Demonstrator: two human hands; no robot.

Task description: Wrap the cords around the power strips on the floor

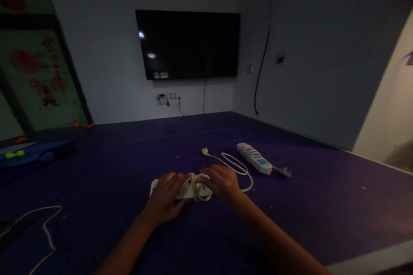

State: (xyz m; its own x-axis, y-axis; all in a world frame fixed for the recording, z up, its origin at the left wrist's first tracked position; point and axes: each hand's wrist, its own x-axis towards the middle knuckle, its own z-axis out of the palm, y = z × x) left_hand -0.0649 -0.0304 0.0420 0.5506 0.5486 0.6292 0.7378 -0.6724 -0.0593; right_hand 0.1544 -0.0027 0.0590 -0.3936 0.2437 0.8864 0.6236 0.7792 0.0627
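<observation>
A white power strip (184, 192) lies crosswise in front of me on the purple surface. My left hand (166, 197) grips its left and middle part, thumb at the near side and fingers over the top. Several turns of white cord (195, 189) are wrapped around the strip's right end. My right hand (222, 181) is closed at that end, its fingers on the wrapped cord. The loose cord (247, 176) curves out to the right and back to a white plug (205, 151) lying beyond my hands.
A second power strip (258, 160), wound with its own cord, rests to the right with its plug (285, 172). A white cable (48, 232) lies at left, near blue cloth (41, 157). A television (190, 45) hangs on the far wall; a black cable (265, 47) hangs at right.
</observation>
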